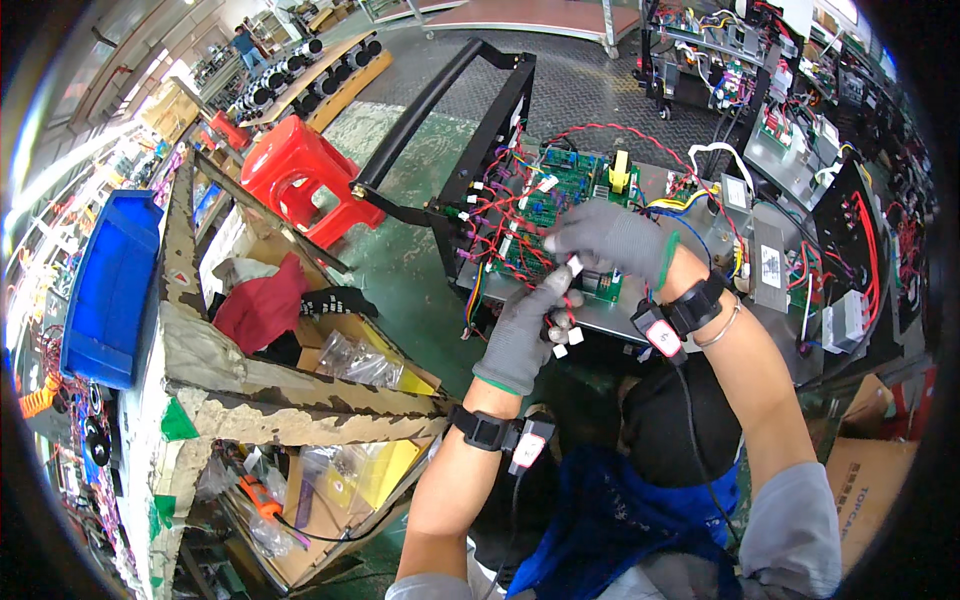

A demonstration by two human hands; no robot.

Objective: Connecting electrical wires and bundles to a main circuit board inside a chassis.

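My left hand [527,338], in a grey glove with a green cuff, is closed around several wires with white tags [574,338] at the near edge of an open electrical chassis. Gloved the same way, my right hand [612,238] reaches over the green circuit board [566,178], its fingers bent down toward the red wires. Whatever lies between its fingertips is hidden. Red wires [508,205] with white labels tangle over the board's left side. A yellow-wrapped transformer [620,172] stands on the board beyond my right hand. The chassis has a black tubular frame [425,118].
Left of me stands a worn bench frame [300,400] with a blue bin [112,290] and shelves of plastic bags. A red stool [305,180] is behind it. More wired chassis [800,150] sit at the right. A cardboard box [865,490] lies lower right. One person [246,48] is far off.
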